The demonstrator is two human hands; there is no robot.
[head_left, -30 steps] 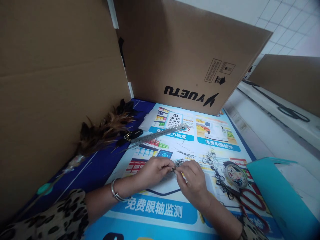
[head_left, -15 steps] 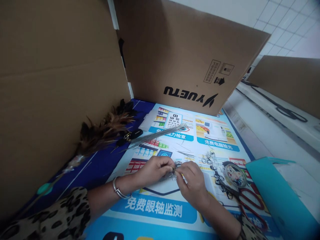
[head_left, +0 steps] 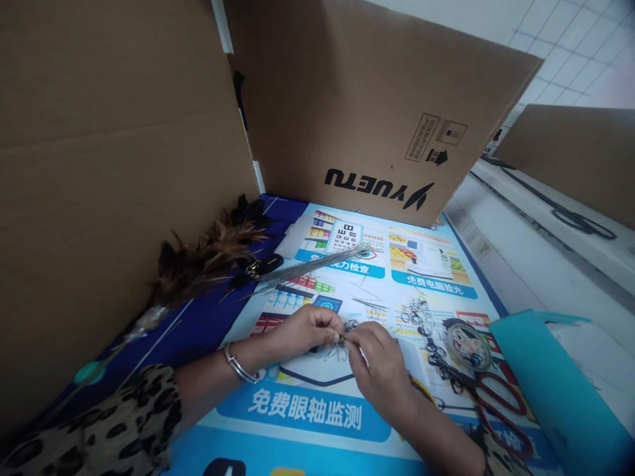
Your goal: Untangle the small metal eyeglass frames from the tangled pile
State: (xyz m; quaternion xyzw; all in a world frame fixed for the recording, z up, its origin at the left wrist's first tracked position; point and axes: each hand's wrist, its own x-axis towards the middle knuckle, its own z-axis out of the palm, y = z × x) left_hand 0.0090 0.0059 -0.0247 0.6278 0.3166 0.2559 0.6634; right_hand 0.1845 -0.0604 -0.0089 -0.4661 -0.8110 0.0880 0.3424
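Observation:
My left hand [head_left: 302, 334] and my right hand [head_left: 380, 363] meet over a printed blue and white poster [head_left: 317, 416]. Both pinch a small tangle of thin wire with small rings [head_left: 342, 342] between their fingertips. The left wrist wears a silver bangle [head_left: 238, 368]. A bundle of long straight wires [head_left: 317, 263] lies on the poster beyond my hands. Loose small dark rings [head_left: 421, 317] are scattered to the right of my hands.
Red-handled scissors [head_left: 496, 403] and a round cartoon badge [head_left: 469, 345] lie at the right. A teal folder [head_left: 555, 390] is at the far right. A feather duster [head_left: 208, 254] lies at the left. Cardboard walls [head_left: 114, 165] stand at the left and back.
Both hands have shifted slightly toward me while keeping their pinch on the wire tangle. Nothing else has moved.

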